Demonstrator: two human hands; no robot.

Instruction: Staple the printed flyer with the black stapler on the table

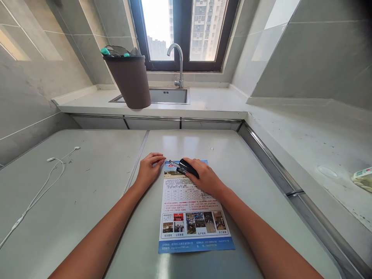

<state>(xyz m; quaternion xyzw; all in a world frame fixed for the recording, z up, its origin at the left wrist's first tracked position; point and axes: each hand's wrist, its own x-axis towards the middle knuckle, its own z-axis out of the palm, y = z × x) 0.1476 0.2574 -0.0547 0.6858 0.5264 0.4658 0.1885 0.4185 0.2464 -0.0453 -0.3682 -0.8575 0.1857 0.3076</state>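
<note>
A black stapler (pixel 188 168) is in my right hand (pixel 207 176), whose fingers wrap over it from the right. Its metal front points up and left, with the jaws apart, over the top part of a printed flyer (pixel 193 207). Blue bands, small photos and a table of text cover the flyer, which lies flat on the table. At its top left corner is my left hand (pixel 151 168), thumb and fingers pinched together. Whatever sits between those fingertips is too small to make out.
A white cable (pixel 37 193) lies on the left of the pale table (pixel 99 217). Beyond the table, a brown bin (pixel 130 83) stands by the sink (pixel 171 95) and tap (pixel 180 62). A package (pixel 363 176) rests on the right counter (pixel 314 135).
</note>
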